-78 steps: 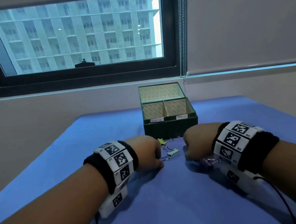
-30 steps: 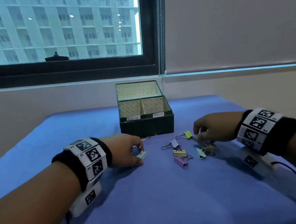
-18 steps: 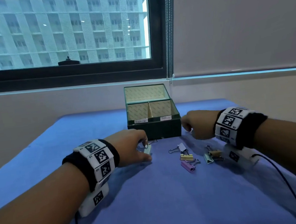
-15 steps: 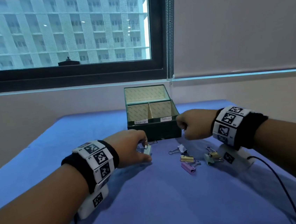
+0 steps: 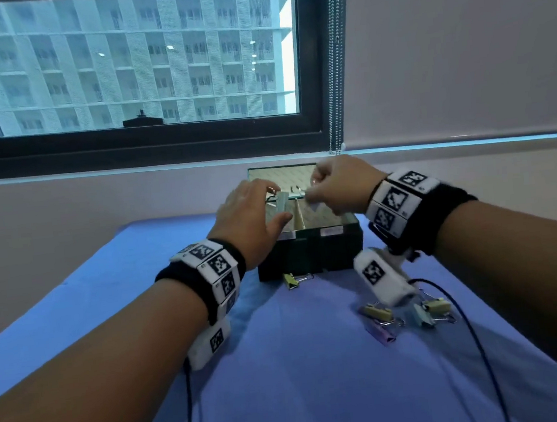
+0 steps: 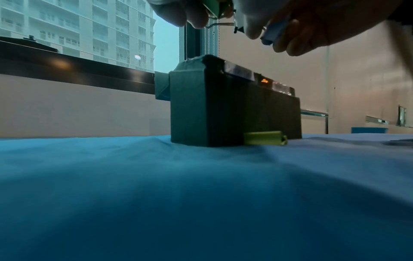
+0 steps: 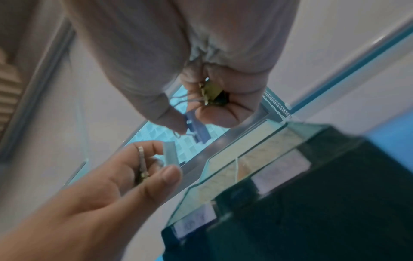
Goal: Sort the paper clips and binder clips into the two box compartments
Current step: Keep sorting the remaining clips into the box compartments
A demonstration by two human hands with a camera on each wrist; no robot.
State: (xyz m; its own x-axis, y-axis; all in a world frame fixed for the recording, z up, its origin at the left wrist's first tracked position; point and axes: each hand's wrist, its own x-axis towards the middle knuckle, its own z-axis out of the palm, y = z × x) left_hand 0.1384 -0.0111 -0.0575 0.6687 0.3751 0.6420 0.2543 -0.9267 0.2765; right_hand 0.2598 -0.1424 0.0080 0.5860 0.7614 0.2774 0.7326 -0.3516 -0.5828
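The dark green box [image 5: 309,255] stands open, with a divider [image 5: 299,213] between its two labelled compartments. My left hand [image 5: 278,207] hovers over the left compartment and pinches a pale green binder clip [image 5: 283,203] between thumb and fingers. My right hand [image 5: 317,196] is over the right compartment. In the right wrist view it pinches a bluish binder clip [image 7: 198,130] at its fingertips and holds a yellow one [image 7: 212,93] in the curled palm. A thin metal piece [image 7: 142,164] also lies in the left fingers. What the compartments hold is hidden.
A yellow-green binder clip [image 5: 291,280] lies against the box front. Several more clips, tan [image 5: 377,312], pale green [image 5: 424,316] and purple [image 5: 382,332], lie on the blue cloth [image 5: 288,381] under my right wrist. Cables trail from both wrists. The wall and window sill stand behind the box.
Both hands have risen from the cloth to above the open box, each carrying clips. The right hand has taken the pale clip that lay in the loose group.
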